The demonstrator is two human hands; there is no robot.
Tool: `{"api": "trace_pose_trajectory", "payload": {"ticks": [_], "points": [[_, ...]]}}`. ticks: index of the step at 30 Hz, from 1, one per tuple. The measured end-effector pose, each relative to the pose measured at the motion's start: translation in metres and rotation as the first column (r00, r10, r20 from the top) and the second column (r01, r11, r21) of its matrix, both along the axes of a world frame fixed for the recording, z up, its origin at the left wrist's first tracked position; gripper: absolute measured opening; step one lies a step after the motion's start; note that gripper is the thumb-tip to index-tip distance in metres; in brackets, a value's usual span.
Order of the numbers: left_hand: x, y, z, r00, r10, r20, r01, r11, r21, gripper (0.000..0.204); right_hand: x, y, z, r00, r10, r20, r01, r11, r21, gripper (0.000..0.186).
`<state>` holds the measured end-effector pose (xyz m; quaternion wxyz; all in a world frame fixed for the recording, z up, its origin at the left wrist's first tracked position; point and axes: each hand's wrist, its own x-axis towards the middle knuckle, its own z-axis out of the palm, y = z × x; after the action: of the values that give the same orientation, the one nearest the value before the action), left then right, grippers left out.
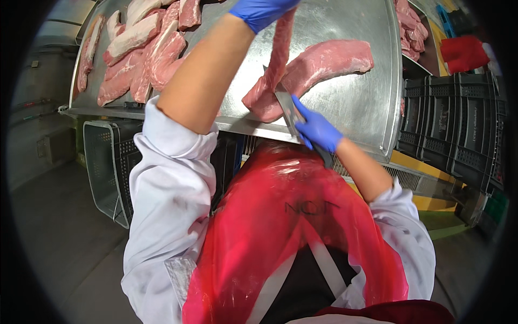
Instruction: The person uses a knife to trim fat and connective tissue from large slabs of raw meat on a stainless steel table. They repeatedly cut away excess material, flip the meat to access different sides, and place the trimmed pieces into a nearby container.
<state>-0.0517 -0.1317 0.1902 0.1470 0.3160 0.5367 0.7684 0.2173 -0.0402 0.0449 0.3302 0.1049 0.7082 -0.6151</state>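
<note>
A long pink piece of meat lies curved on the metal table before me. A narrow strip of meat rises from its left part. At the top edge of the view, my left hand, in a blue glove, is closed on the strip's upper end; its fingertips are cut off by the frame. My right hand, also blue-gloved, grips a knife at the table's front edge. The blade points away from me and meets the meat where the strip joins it.
Several cuts of meat are heaped on the table's left side. More meat fills a container at the far right. Black crates stand right of the table; a grey crate sits below its left front. A red cloth-like item is at far right.
</note>
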Motion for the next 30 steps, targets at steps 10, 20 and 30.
{"api": "trace_pose_trajectory", "payload": {"ticks": [10, 20, 30], "points": [[0.068, -0.138, 0.119, 0.975, 0.208, -0.079, -0.206, 0.978, 0.040, 0.009, 0.000, -0.081, 0.017, 0.982, 0.182, -0.042, -0.170, 0.966, 0.195, 0.071], [0.140, -0.320, 0.169, 0.891, 0.453, -0.024, -0.449, 0.889, 0.095, 0.032, -0.063, -0.130, -0.024, 0.940, 0.112, -0.323, -0.040, 0.975, 0.219, 0.070], [0.243, -0.570, 0.140, 0.710, 0.693, -0.126, -0.685, 0.638, -0.351, 0.046, -0.058, 0.062, 0.027, 0.863, 0.426, -0.272, -0.395, 0.904, 0.161, 0.072]]}}
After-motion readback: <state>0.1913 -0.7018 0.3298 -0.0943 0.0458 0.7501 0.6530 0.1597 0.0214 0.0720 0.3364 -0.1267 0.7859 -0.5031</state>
